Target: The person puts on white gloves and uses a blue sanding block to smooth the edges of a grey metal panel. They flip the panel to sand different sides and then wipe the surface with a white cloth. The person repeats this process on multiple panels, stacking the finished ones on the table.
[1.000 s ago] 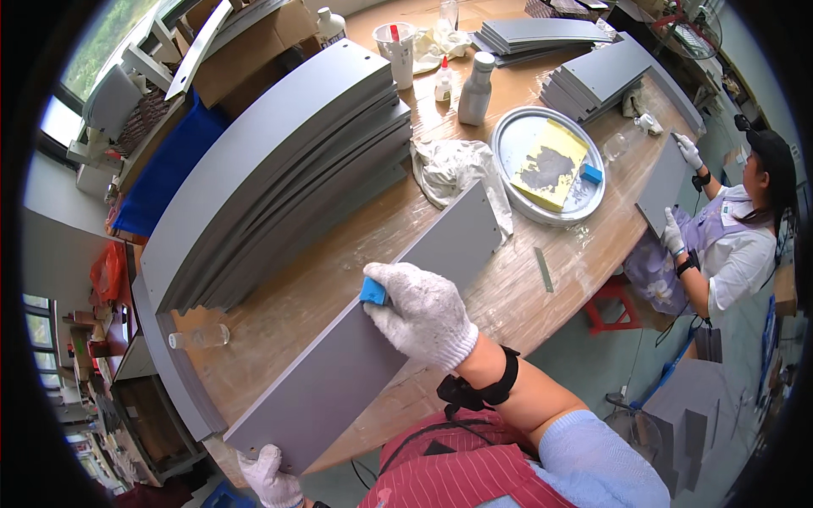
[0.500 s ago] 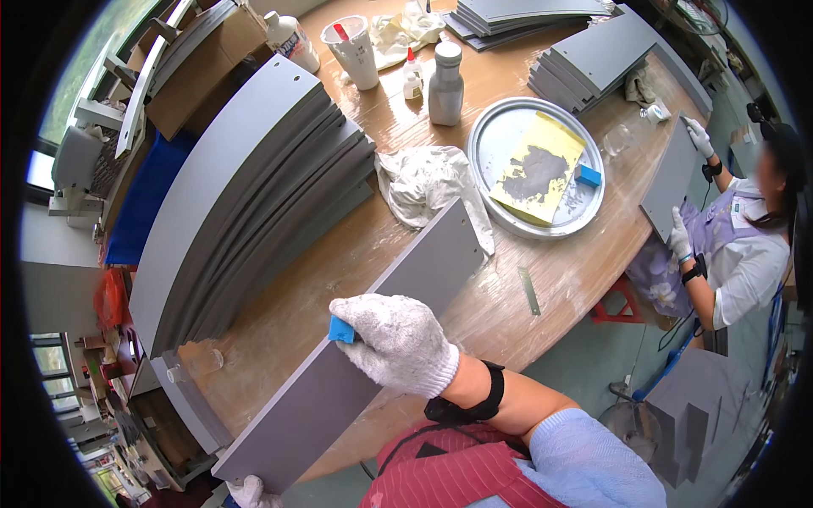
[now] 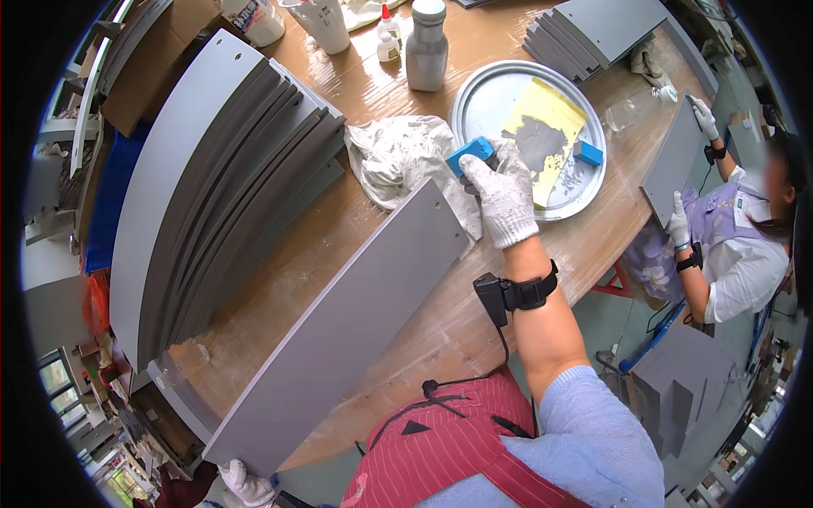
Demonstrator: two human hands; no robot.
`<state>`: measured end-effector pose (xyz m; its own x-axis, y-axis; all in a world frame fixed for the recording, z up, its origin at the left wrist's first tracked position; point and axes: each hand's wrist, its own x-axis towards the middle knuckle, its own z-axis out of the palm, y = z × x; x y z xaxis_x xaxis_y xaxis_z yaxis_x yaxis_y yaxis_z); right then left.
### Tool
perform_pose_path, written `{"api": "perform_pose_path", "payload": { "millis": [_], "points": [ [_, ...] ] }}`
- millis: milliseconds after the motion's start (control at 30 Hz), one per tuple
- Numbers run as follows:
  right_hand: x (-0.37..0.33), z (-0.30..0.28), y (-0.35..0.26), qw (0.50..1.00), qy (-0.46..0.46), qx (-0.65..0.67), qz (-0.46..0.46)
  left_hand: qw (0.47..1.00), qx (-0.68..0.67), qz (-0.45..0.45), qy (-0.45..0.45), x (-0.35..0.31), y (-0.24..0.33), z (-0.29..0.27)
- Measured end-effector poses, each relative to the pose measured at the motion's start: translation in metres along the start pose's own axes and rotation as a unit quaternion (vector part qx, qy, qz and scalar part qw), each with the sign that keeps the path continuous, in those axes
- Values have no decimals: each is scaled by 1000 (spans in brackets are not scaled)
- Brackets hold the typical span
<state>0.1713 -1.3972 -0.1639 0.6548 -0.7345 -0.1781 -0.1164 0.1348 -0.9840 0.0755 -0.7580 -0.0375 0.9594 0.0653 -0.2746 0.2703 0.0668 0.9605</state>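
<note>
A: A blue block (image 3: 468, 157) is clamped between the thumb and fingers of the gloved right hand (image 3: 501, 190), right at the near-left rim of the round tray (image 3: 491, 106)! Is the rim touched?

B: That cannot be told from here. A yellow sheet (image 3: 567, 114), smeared with gray, is carried by the tray, and a second blue block (image 3: 588, 153) is seen on the tray's right side.

A: And the long gray board (image 3: 339, 330)?

B: It is stretched out to the near left of the tray, slanted across the bench (image 3: 279, 279). Its far-left end is touched by the gloved left hand (image 3: 247, 484); the fingers are partly hidden, so whether they are clamped on it cannot be told.

A: Left of the tray, a crumpled white cloth (image 3: 394, 157) is partly covered by the board's upper end!

B: And right of the tray, another gray panel (image 3: 673, 165) is held in both gloved hands by a co-worker (image 3: 737, 245).
</note>
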Motion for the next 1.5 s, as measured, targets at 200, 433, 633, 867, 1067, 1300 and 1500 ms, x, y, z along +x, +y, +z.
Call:
{"api": "perform_pose_path", "payload": {
  "millis": [200, 433, 633, 867, 1067, 1300, 1500],
  "points": [
    [-9, -6, 5, 993, -25, 97, 65, 997, -27, -53, 58, 25, -4, 42],
    [-30, -3, -2, 981, -40, 155, 111, 996, -4, -64, 58, 25, -17, 26],
    [-45, 2, 30, 964, -86, 212, 135, 991, 27, -65, 117, 23, -3, 61],
    [-41, -2, 41, 957, -104, 231, 141, 986, 23, -90, 139, 15, 14, 85],
    [-40, -6, 42, 955, -88, 237, 153, 982, 42, -107, 150, 22, 20, 91],
    [-39, -13, 21, 959, -101, 225, 139, 973, 65, -153, 160, 35, 4, 88],
    [-22, -18, -7, 980, -87, 161, 77, 980, 45, -161, 108, 47, -17, 62]
  ]
}}
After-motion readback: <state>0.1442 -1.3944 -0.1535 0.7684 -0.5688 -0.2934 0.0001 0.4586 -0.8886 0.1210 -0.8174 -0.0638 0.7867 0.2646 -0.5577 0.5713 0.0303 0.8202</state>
